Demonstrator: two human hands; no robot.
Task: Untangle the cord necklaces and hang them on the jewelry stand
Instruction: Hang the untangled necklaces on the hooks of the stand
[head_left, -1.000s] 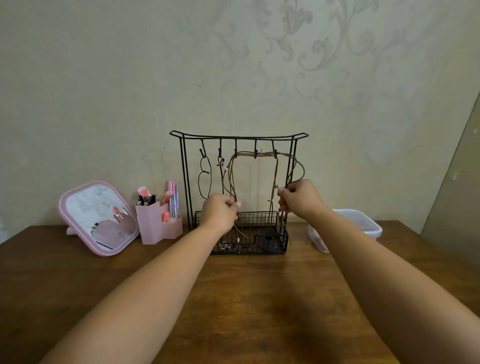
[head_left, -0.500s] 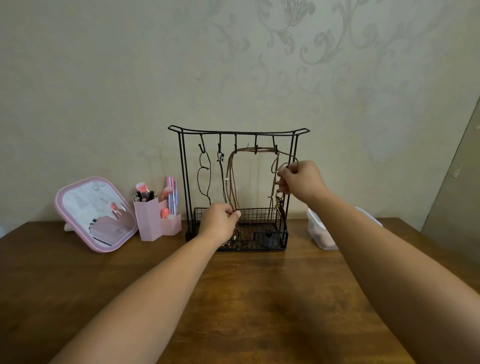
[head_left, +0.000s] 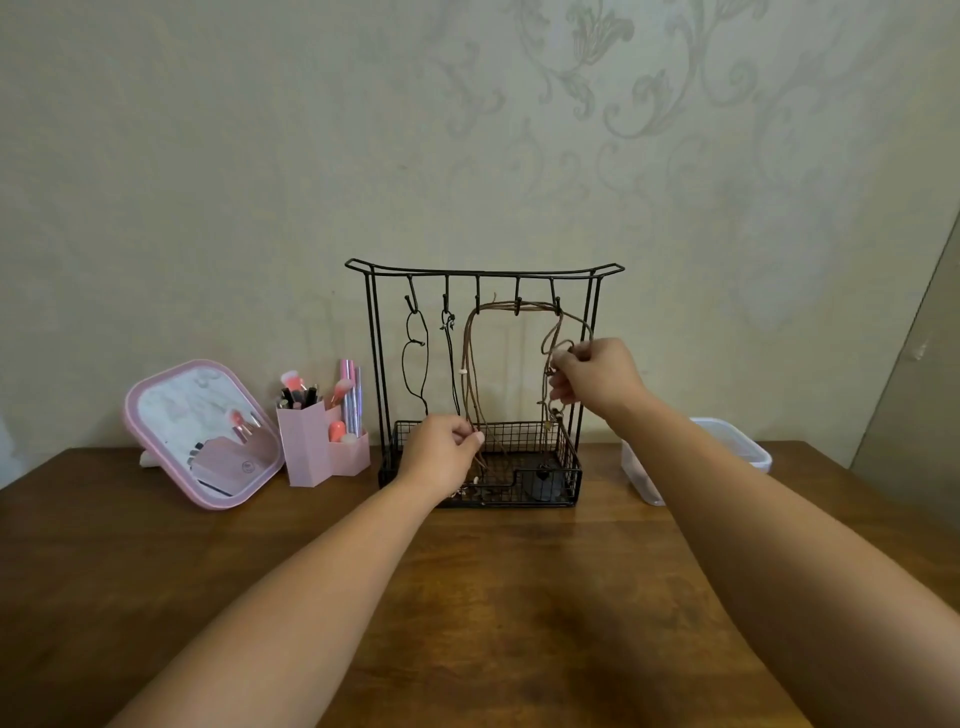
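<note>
brown cord necklaces (head_left: 470, 374) draped over jewelry stand (head_left: 483, 270) hooks. left hand (head_left: 441, 457) pinches lower strands (at basket level); right hand (head_left: 597, 376) pinches loop higher, beside right post.

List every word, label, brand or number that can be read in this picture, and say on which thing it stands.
No text can be read.
Mirror: a small round mark near its lower edge, too small and blurred to read.
Stand, pink holder, plastic box: no lettering shows.
</note>
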